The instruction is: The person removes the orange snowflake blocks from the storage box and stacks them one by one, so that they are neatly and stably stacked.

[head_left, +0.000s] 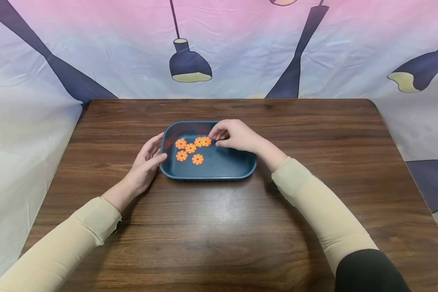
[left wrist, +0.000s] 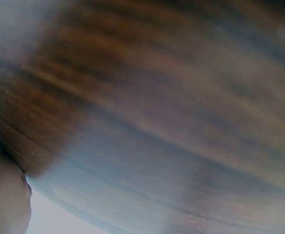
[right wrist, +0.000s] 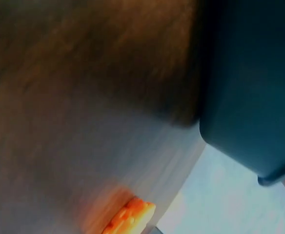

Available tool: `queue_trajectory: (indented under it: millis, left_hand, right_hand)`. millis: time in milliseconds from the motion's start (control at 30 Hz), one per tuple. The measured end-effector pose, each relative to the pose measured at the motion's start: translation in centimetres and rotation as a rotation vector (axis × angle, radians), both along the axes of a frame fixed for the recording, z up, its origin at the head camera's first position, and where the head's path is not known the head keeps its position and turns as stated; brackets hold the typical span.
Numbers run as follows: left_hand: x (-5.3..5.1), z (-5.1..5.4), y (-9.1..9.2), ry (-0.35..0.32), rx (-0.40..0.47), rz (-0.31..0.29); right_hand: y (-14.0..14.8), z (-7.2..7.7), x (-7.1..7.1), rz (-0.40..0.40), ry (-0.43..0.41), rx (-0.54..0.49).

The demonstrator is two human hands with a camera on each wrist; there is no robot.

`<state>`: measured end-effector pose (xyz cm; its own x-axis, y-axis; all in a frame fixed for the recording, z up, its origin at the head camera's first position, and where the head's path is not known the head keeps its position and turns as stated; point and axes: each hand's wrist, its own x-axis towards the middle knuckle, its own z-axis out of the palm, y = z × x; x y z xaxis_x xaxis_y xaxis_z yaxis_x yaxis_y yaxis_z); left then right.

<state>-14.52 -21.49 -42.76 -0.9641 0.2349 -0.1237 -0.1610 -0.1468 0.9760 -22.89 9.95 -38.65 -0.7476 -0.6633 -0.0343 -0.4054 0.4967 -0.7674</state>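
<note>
A dark teal rectangular tub (head_left: pixel 219 177) with rounded corners stands on the table. Several orange notched plastic discs (head_left: pixel 197 159) lie on the left part of its floor, two of them overlapping near the far side. My left hand (head_left: pixel 146 162) grips the tub's left end, thumb over the rim and fingers outside. Reaching over the far right rim, my right hand (head_left: pixel 237 136) has its bent fingertips close to the rightmost disc. Thumb and fingers look apart there; whether they touch the disc cannot be told. In the right wrist view the tub's outer wall (right wrist: pixel 254 83) fills the right side.
The brown wood-grain table (head_left: pixel 211 227) extends around the tub. Low in the right wrist view stands a blurred orange object (right wrist: pixel 130 217), seen outside the tub; its kind is unclear. A printed cloth (head_left: pixel 226 48) with painted lamps hangs behind the table.
</note>
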Motion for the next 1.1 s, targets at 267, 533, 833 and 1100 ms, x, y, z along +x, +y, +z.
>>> queue_trajectory:
  millis: [267,533,833,1100]
  left_hand:
    - [-0.1,-0.2,-0.1,0.008,0.001,-0.004]
    - [0.1,-0.1,-0.1,0.002,0.000,-0.002]
    - [0.0,-0.1,0.1,-0.002,-0.001,0.001]
    - [0.0,-0.2,0.1,0.000,0.000,0.005]
  right_hand:
    - [-1.4,-0.9,-0.1,0.029,0.043,0.096]
    - [-2.3,-1.3,-0.3,0.024,0.064,0.087]
    - [-2.1,-1.6,-0.3,0.025,0.039,0.063]
    - [-2.2,-1.8,-0.3,0.047,0.099,0.138]
